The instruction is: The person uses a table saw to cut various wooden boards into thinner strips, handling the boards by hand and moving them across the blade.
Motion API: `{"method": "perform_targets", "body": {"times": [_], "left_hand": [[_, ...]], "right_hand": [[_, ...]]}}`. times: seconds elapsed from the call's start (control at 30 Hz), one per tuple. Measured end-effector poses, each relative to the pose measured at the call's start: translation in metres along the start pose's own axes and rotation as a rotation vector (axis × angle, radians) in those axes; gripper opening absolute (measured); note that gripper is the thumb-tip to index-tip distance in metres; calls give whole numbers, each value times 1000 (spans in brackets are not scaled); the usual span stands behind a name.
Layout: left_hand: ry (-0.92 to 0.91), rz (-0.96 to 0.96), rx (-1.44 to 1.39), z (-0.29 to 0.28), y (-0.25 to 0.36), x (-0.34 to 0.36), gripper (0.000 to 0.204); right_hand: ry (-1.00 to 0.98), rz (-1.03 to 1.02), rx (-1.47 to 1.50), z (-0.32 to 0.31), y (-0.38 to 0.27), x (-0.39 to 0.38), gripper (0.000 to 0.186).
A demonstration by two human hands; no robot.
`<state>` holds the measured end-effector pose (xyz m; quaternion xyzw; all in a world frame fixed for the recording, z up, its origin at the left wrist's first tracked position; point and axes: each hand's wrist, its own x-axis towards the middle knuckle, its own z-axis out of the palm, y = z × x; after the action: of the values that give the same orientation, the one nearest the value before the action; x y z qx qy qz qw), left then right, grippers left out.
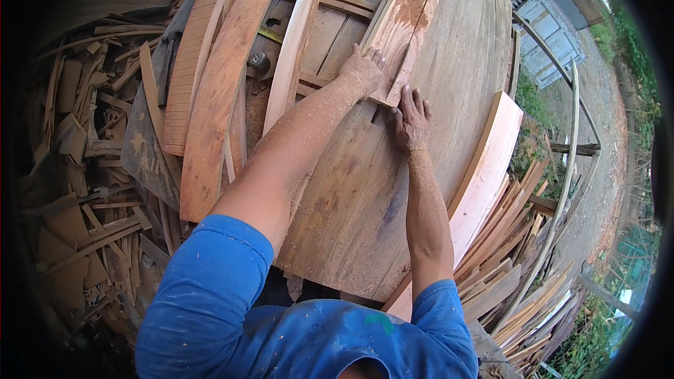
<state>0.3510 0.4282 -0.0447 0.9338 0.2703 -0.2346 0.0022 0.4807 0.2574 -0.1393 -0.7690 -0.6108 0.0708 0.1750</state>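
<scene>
Head view, person in blue sleeves leaning over a wide plank worktop (365,203). Both forearms come in from 6 o'clock and reach toward 12.

Left hand (363,70): lies on the near end of a short reddish wood piece (411,14), fingers curled over its left edge, gripping it. The piece runs from the hands up toward 12–1 o'clock, lying flat on the worktop, with a dark line down its length; cannot tell if it is one piece or two side by side.

Right hand (411,121): flat, fingers spread and straight, palm down on the worktop just at 5 o'clock of the piece's near end, fingertips touching or just beside its lower corner. Holds nothing.

Both hands dusted with sawdust, close together but not touching.

Around them: a pale curved strip (295,49) at 9 o'clock of the left hand, running up toward 12. Further at 9–10 o'clock two broad curved reddish planks (217,91), side by side. A tape measure (258,63) sits between the planks and the strip, near 10 o'clock of the left hand. A pale pink board (488,168) leans on edge at 3 o'clock of the right forearm. Scrap offcut pile (84,189) at far 9 o'clock, slat stack (519,288) at 4 o'clock. Dirt ground (604,168) beyond at 3 o'clock.
</scene>
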Motion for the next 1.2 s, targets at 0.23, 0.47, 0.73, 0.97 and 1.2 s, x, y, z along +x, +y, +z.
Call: {"method": "perform_targets", "body": {"times": [0.23, 0.47, 0.73, 0.97, 1.2], "left_hand": [[-31, 19, -7, -10, 0, 0, 119], [-25, 11, -14, -10, -4, -1, 120], [-13, 17, -11, -13, -6, 7, 118], [11, 18, 18, -14, -10, 21, 116], [20, 9, 63, -29, -24, 57, 112]], "right_hand": [[11, 9, -23, 0, 1, 3, 62], [-34, 55, -38, -10, -10, 5, 61], [-10, 39, -43, -10, -9, 5, 62], [36, 23, -30, -13, -9, 4, 60], [61, 7, -15, -14, -10, 5, 59]]}}
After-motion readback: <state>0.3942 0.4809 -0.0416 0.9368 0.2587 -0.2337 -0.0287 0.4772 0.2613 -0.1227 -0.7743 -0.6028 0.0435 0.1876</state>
